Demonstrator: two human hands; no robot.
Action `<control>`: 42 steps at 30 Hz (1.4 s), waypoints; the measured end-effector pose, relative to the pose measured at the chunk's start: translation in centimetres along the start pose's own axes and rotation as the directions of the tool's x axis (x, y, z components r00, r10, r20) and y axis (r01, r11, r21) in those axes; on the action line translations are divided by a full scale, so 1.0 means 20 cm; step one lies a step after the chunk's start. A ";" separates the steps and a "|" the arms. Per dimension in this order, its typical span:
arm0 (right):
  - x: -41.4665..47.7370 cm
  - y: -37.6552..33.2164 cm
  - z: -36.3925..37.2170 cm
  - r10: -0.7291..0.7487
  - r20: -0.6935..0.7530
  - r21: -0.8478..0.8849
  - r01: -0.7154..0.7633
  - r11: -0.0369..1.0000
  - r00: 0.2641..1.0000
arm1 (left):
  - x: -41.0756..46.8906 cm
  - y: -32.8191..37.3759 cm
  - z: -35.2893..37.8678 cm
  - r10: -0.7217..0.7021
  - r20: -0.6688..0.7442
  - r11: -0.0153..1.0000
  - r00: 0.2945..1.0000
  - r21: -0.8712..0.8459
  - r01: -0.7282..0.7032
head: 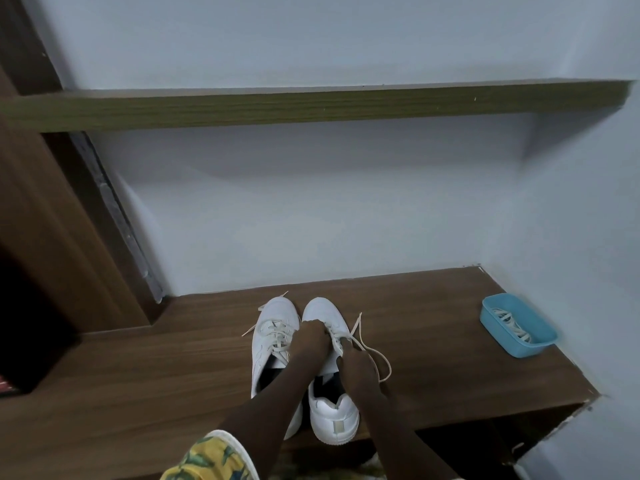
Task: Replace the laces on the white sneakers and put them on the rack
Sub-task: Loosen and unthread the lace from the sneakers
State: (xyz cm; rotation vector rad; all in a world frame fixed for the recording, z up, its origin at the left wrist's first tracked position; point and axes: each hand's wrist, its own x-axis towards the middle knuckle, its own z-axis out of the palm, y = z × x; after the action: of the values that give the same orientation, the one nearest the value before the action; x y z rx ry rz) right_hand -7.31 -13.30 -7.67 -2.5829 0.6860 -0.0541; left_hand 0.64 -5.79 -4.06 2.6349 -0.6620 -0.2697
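Two white sneakers stand side by side on the brown wooden surface [450,323], toes toward the wall. The left sneaker [273,337] is laced with a cream lace. On the right sneaker [332,410], my left hand [313,341] grips the lacing area near the toe. My right hand [356,367] pinches the cream lace [379,358], which loops out loose to the right of the shoe. A blue plastic tub [519,330] at the right holds more white laces.
A long olive-green shelf [311,105] runs across the pale wall above. A dark wooden cabinet side [52,237] stands at the left. The wooden surface ends at a front edge near my arms, with a dark opening below at the right.
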 end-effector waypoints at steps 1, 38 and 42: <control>0.00 0.00 0.00 0.001 -0.001 0.001 -0.001 1.000 1.000 | 0.00 0.00 0.00 -0.003 -0.008 1.000 1.000 -0.017 0.003; -0.01 -0.01 0.00 0.001 -0.019 -0.036 -0.002 0.999 1.000 | -0.01 -0.14 -0.09 -0.017 -0.094 0.983 0.995 0.178 0.034; -0.01 -0.01 0.00 0.011 -0.025 -0.001 -0.011 1.000 1.000 | -0.03 -0.02 -0.06 0.094 0.007 0.979 0.996 0.180 -0.094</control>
State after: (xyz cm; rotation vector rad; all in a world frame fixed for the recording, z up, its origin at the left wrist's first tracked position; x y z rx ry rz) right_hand -7.44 -12.99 -7.60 -2.5832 0.7094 -0.0826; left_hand 0.71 -4.70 -3.12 2.7638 -0.8437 -0.1875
